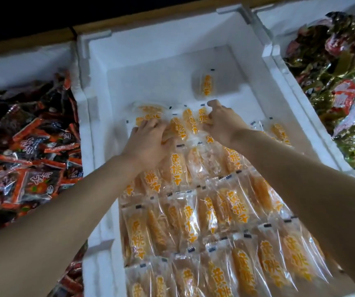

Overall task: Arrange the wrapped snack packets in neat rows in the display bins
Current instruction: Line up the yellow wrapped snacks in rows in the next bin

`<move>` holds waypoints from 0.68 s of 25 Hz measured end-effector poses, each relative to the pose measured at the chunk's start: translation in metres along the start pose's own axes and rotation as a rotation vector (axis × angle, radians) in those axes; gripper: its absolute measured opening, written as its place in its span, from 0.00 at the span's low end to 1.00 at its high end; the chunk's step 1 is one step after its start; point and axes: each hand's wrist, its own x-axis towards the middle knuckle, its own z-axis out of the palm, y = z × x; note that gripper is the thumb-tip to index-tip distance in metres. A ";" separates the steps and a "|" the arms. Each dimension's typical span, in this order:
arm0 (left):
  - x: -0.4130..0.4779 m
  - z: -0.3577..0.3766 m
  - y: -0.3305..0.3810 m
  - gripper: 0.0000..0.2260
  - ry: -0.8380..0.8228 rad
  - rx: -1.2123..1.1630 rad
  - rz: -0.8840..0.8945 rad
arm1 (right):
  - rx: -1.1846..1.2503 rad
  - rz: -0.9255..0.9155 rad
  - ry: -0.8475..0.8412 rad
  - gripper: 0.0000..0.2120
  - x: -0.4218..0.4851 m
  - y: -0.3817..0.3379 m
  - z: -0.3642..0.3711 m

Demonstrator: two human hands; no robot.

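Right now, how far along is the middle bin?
Done: the near rows of orange packets lie lined up side by side. In hand: the far row, where the left hand rests on packets and the right hand pinches one. Left: a stray packet lies alone farther back, and the bin floor around it is bare.

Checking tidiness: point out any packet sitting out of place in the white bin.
One orange packet lies alone on the bare far floor of the white bin, apart from the rows.
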 end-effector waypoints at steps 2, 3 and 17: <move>0.017 0.003 0.001 0.23 -0.006 -0.093 -0.066 | 0.023 0.037 0.019 0.28 0.012 -0.003 0.003; 0.024 0.004 0.006 0.25 0.017 -0.213 -0.118 | 0.034 0.046 0.028 0.29 0.016 -0.005 0.005; 0.058 0.000 0.054 0.32 0.074 -0.796 -0.303 | 0.173 0.012 0.007 0.02 0.029 -0.002 0.006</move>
